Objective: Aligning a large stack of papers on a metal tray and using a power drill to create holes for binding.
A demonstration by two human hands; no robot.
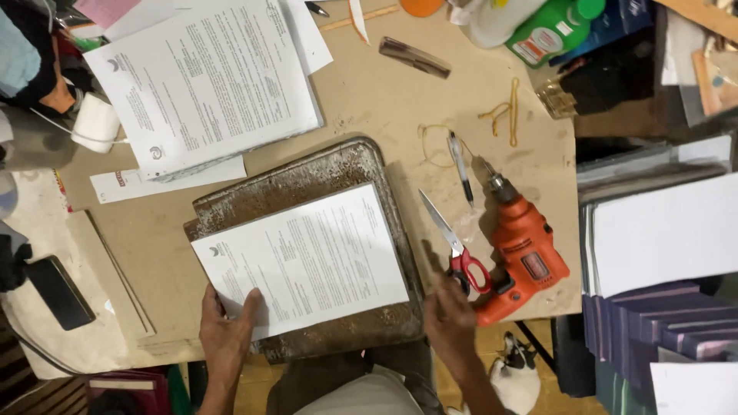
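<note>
Printed sheet (307, 257) under left hand (227, 332); green bottle (550, 29) top right.

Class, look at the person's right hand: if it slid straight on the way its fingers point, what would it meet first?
The right hand points up and slightly right; it would likely meet the red-handled scissors first, though depth is unclear.

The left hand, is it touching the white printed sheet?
Touching: the head view shows the left hand with its thumb lying flat on the white printed sheet.
</note>
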